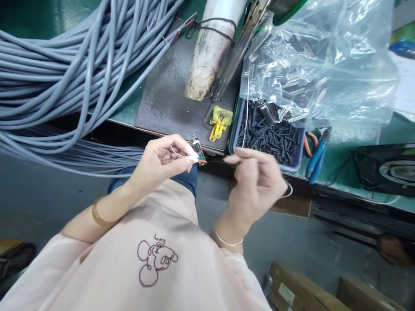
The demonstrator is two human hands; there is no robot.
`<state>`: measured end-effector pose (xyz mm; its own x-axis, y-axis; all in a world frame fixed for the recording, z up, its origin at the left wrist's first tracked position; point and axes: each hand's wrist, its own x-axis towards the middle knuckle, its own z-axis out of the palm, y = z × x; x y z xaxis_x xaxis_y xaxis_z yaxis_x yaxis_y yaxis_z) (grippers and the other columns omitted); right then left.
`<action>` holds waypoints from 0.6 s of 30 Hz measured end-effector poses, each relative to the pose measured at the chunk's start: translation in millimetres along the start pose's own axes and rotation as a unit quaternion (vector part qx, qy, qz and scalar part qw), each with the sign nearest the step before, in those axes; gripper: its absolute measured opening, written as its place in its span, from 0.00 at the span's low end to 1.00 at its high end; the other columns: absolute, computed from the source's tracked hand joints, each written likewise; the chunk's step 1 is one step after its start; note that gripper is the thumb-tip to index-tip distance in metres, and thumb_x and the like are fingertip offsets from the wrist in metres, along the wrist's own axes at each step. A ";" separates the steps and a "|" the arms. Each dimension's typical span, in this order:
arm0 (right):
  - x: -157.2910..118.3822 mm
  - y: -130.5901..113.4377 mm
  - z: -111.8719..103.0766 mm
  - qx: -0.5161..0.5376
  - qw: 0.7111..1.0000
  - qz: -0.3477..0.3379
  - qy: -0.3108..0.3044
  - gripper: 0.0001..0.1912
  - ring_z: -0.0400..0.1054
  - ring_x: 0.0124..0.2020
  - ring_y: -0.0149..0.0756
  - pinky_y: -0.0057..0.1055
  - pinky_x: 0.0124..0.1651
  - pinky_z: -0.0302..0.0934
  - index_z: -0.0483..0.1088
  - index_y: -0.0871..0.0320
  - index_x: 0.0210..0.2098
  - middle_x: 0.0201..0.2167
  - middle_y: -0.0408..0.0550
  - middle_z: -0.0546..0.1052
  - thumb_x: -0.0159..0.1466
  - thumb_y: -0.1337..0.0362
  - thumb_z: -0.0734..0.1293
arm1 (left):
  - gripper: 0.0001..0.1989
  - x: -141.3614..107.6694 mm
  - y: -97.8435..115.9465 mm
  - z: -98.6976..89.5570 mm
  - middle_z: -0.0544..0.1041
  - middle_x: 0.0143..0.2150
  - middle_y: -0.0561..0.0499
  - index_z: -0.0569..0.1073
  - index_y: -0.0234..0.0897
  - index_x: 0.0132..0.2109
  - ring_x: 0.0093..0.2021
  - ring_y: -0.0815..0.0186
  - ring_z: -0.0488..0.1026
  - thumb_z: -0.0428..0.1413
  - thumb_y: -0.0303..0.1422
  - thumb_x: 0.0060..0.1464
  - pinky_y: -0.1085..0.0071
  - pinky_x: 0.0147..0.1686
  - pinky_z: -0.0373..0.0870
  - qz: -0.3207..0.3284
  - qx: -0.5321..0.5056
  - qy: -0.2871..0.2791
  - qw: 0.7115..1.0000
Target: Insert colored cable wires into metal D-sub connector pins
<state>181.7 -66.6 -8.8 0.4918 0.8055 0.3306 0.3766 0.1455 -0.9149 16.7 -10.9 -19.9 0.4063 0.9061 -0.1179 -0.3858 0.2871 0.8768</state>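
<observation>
Near the table's front edge, my left hand pinches a small connector with thin coloured wires at its end. To the right, my right hand is closed around a thin white solder-like wire, which runs up from the fingers and also shows as a loop beside the palm. The hands are apart. Yellow clips lie on a dark plate beyond them. A blue bin of small black tubes stands just past my right hand.
Grey cables are piled at the left. A white fume pipe comes down over the plate. Clear plastic bags with metal connectors lie over the bin. Pliers and a black fan are at the right; cardboard boxes stand below.
</observation>
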 end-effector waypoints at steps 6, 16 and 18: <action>-2.7 -2.0 2.9 0.002 0.976 0.074 -0.206 0.12 0.70 0.25 0.28 0.26 0.24 0.63 0.79 0.53 0.47 0.31 0.43 0.82 0.66 0.56 0.71 | 0.10 -2.0 6.1 -0.2 0.78 0.27 0.54 0.76 0.36 0.29 0.24 0.75 0.71 0.70 0.31 0.47 0.80 0.25 0.70 0.039 0.014 -0.025 0.999; 0.3 2.0 9.0 -0.126 0.981 -0.134 -0.056 0.10 0.60 0.17 0.26 0.28 0.21 0.54 0.80 0.50 0.45 0.20 0.37 0.71 0.70 0.56 0.67 | 0.13 2.6 2.9 5.3 0.74 0.25 0.56 0.68 0.36 0.27 0.14 0.80 0.61 0.67 0.30 0.46 0.81 0.13 0.59 -0.010 0.057 0.057 0.997; 1.5 1.0 10.0 -0.066 0.984 -0.166 0.027 0.11 0.52 0.13 0.25 0.28 0.17 0.46 0.78 0.48 0.47 0.17 0.34 0.64 0.71 0.56 0.65 | 0.12 4.8 3.0 5.5 0.73 0.24 0.57 0.68 0.36 0.27 0.14 0.81 0.60 0.66 0.29 0.45 0.81 0.13 0.57 -0.010 0.044 0.075 0.996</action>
<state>175.0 -59.5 -11.5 0.3644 0.6939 0.6211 0.6205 0.3164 -0.7175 22.1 -7.3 -15.2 0.2825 0.9384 -0.1991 -0.3015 0.2839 0.9102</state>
